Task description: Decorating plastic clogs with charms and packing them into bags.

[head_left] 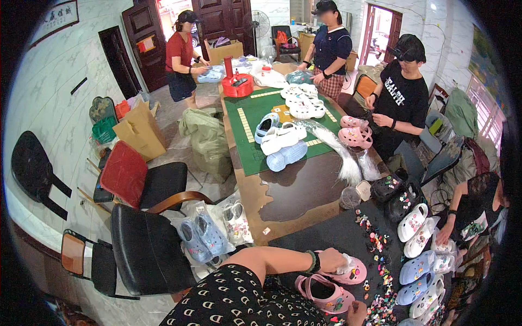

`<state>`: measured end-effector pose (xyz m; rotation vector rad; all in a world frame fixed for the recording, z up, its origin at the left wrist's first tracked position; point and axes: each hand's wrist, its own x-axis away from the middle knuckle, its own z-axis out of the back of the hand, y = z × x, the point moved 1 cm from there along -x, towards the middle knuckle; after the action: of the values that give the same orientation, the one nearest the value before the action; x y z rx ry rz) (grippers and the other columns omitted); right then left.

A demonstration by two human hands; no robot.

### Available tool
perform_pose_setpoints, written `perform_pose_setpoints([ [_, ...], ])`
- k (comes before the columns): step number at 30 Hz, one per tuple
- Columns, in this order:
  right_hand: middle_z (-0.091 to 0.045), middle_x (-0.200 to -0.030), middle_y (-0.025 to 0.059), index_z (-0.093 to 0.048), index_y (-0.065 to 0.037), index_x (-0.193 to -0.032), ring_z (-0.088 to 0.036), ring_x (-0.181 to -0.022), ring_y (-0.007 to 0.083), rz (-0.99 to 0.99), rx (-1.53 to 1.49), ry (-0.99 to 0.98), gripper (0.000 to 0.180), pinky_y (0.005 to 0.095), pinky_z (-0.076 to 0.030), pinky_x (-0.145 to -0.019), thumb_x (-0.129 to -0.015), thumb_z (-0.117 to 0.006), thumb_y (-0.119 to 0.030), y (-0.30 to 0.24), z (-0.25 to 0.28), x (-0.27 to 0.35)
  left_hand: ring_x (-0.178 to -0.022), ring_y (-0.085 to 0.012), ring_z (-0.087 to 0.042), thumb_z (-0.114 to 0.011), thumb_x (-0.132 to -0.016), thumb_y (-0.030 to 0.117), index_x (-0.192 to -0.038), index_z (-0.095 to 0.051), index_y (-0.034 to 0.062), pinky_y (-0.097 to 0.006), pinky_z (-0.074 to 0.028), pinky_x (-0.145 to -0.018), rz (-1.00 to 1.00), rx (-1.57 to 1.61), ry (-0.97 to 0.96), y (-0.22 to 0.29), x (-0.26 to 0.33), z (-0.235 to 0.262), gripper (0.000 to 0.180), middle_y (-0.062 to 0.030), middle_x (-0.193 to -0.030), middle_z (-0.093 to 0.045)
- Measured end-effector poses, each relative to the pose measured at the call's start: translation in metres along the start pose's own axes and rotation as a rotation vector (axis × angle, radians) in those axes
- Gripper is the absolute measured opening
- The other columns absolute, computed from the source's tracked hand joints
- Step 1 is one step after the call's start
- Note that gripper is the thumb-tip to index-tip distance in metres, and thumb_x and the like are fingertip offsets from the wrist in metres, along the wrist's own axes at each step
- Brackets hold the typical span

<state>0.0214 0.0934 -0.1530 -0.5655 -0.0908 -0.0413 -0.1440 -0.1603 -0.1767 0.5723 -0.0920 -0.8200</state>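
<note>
Two pink clogs with colourful charms lie side by side on the dark mat in front of me. My left hand (330, 261), a dark band at its wrist, reaches over the far pink clog (355, 270). Its fingers are closed round a crumpled white wad (343, 264) at that clog's opening; the material is too small to make out. My right hand (356, 313) is beside the toe of the near pink clog (318, 298), fingers curled. What it holds, if anything, is hidden. Loose shoe charms (380, 271) lie scattered just to the right.
White clogs (412, 223) and blue clogs (416, 271) line the right side, where another person's hand (445, 234) touches bagged ones. Bagged blue clogs (201, 236) sit at my left by a black chair (144, 250). Three people stand round the far table (293, 198).
</note>
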Motion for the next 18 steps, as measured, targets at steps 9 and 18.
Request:
perform_pose_setpoints([
  [9,-0.055,-0.109,0.0198,-0.053,0.002,-0.113,-0.051,-0.105,0.0355,0.083,0.005,0.166,0.044,0.0418,-0.041,-0.091,-0.080,-0.066,-0.023,0.076,-0.044,0.009,-0.063,-0.0355,-0.065,-0.064,-0.065,0.027,-0.063,-0.066,0.0076,-0.046,-0.050,-0.059,0.084,-0.073,-0.115,0.004,-0.017,-0.024,0.020,-0.0176,-0.067,-0.064],
  [18,-0.066,-0.095,0.0206,-0.052,0.000,-0.116,-0.066,-0.088,0.0325,-0.397,-0.426,-0.022,0.040,0.0384,-0.053,-0.073,-0.083,-0.062,-0.020,0.033,-0.037,0.005,-0.078,-0.0382,-0.063,-0.056,-0.078,0.027,-0.084,-0.064,0.0033,-0.048,-0.050,-0.073,0.125,-0.037,-0.230,0.007,-0.018,0.000,0.025,-0.0203,-0.083,-0.065],
])
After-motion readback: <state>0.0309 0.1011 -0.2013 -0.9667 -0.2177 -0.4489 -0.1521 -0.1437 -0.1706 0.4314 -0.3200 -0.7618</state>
